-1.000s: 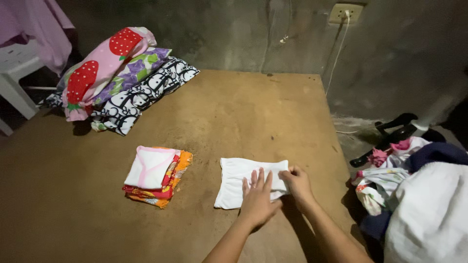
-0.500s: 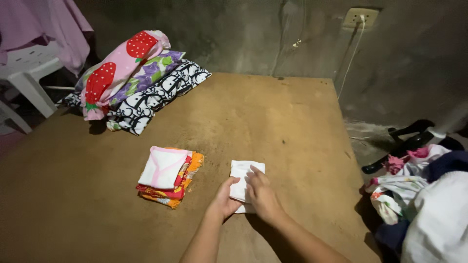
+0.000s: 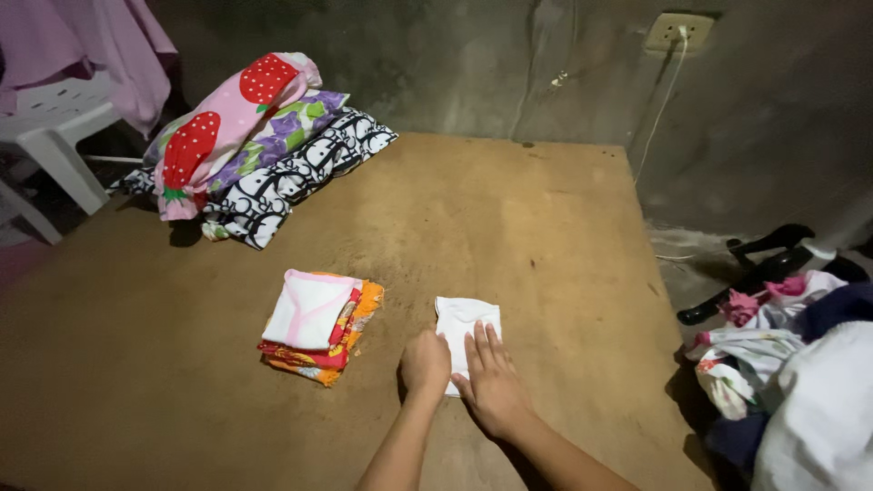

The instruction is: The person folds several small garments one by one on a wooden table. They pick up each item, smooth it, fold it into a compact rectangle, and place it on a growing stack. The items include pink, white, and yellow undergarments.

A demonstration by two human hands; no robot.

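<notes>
A small white cloth (image 3: 469, 317), folded into a narrow rectangle, lies on the brown wooden table (image 3: 509, 209) in front of me. My right hand (image 3: 492, 380) rests flat on its near half, fingers stretched forward and palm down. The left hand (image 3: 426, 363) is curled at the cloth's near left edge and appears to pinch it. To the left, a hand's width away, sits a small stack of folded clothes (image 3: 318, 325): a white and pink piece on top of red and orange patterned ones.
A pile of folded fabrics (image 3: 245, 145) with strawberry, flower and black-and-white prints lies at the table's far left. Loose unfolded clothes (image 3: 791, 364) are heaped beside the table's right edge. A white plastic chair (image 3: 45, 136) stands at the far left. A wall socket with a cord (image 3: 675, 33) is behind the table.
The wide white cloth has been folded over into a narrow rectangle. Both hands have moved left with it. The right hand has gone from gripping its edge to lying flat on it.
</notes>
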